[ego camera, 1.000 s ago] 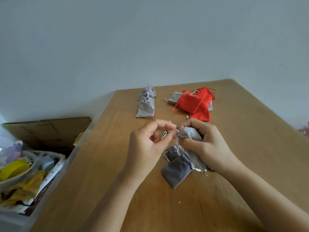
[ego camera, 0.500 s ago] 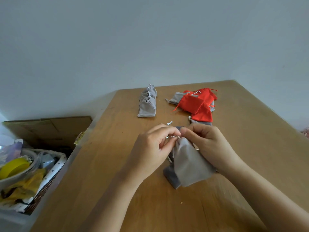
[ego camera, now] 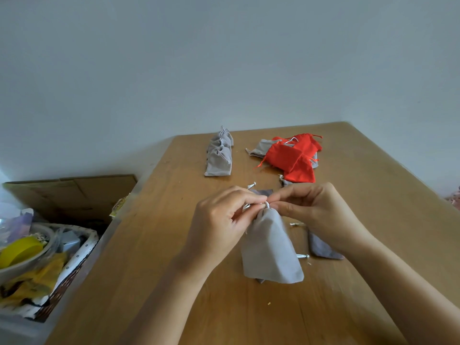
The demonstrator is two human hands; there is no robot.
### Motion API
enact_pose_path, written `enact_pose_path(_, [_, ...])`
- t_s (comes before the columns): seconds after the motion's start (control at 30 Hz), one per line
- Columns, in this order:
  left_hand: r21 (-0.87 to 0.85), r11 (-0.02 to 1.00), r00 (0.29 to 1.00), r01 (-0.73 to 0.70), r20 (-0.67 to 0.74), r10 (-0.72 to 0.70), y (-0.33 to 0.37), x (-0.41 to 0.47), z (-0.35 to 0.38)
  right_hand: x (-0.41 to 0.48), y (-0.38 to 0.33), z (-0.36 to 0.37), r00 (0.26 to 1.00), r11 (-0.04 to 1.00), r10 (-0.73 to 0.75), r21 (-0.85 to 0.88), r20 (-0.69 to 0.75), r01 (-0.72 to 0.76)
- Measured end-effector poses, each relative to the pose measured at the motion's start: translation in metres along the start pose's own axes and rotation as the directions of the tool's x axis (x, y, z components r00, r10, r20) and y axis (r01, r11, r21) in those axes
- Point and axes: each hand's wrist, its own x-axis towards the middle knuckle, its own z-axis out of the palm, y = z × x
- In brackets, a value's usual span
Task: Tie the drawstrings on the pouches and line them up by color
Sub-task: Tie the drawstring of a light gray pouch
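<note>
- The grey pouch hangs upright at the middle of the wooden table. Whether its bottom edge rests on the wood cannot be told.
- The left hand and right hand are together at the gathered neck, each pinching the silver drawstring. Fingertips hide any knot.
- Risk: the cord is thin and looks slick, so a slipped pinch would let the neck reopen.
- Risk: an uneven pull could leave the knot slack.
- Risk: the right wrist lies over a darker grey pouch, and a withdrawing hand may drag it.
- Risk: the row of tied grey pouches lies near the red pouches, which are heaped over pale ones. Careless placing would mix the colours.
</note>
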Motion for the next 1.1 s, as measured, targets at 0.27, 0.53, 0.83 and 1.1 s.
enact_pose_path(0.27, [-0.106,0.994,1.0,0.001,0.003,0.0,0.005,-0.001,0.001,-0.001,-0.005,-0.013,0.987,0.998,0.019,-0.056,0.16,-0.01])
enact_pose_path(0.53, [-0.032,0.999,1.0,-0.002,-0.001,0.002,0.01,0.001,-0.003,-0.003,-0.006,-0.008,0.992,0.985,-0.042,-0.162,0.118,0.061])
enact_pose_path(0.83, [0.084,0.996,1.0,0.012,0.021,-0.014,0.013,0.005,-0.01,0.001,0.001,-0.006,0.998,0.995,-0.053,-0.09,-0.024,0.05])
enact_pose_path(1.1, [-0.076,0.98,0.98,0.185,0.091,-0.178,0.018,0.007,-0.015,-0.001,0.001,-0.008,0.99,0.99,-0.141,-0.035,-0.025,0.14])
